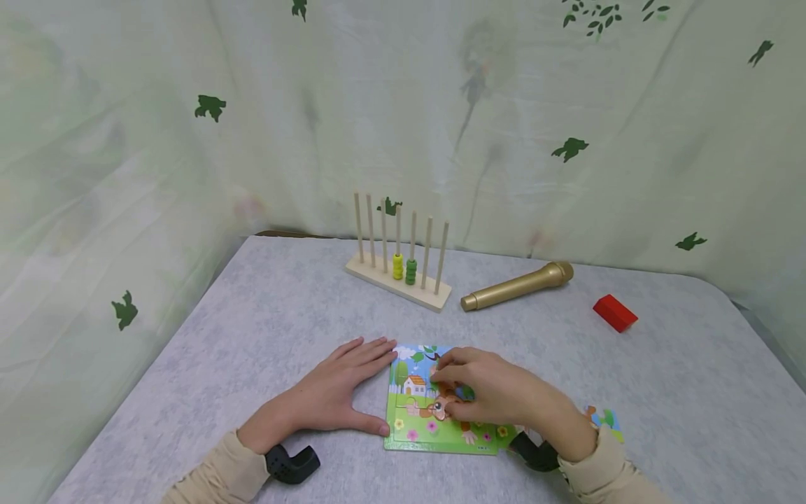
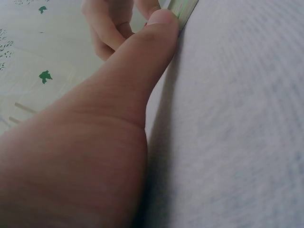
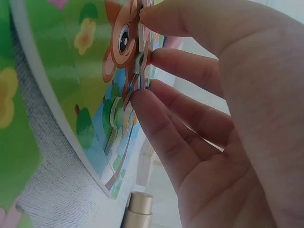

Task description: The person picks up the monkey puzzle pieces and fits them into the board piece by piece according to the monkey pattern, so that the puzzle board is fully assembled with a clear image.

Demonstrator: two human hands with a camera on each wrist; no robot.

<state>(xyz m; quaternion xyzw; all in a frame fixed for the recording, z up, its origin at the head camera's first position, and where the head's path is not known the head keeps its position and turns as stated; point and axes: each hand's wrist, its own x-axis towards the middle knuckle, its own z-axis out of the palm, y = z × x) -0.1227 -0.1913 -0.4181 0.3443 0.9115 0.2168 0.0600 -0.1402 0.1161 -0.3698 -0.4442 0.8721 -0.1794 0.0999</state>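
Observation:
A jigsaw puzzle board (image 1: 428, 437) with a cartoon animal, a small house and flowers lies on the table. My left hand (image 1: 343, 388) lies along its left side, fingers straight, with fingertips and thumb touching the edge. Over the upper right part of the board, my right hand (image 1: 497, 388) pinches a puzzle piece (image 3: 141, 59) between thumb and fingers. In the right wrist view that piece sits slightly tilted against the picture, and the fingers cover part of it. Another raised piece edge (image 3: 115, 114) shows close by.
Loose puzzle pieces (image 1: 609, 418) lie right of the board, partly hidden by the right wrist. Behind stand a wooden peg rack (image 1: 403, 285) with yellow and green beads, a gold microphone (image 1: 519, 285) and a red block (image 1: 615, 313). A patterned curtain (image 1: 403, 105) hangs behind the table.

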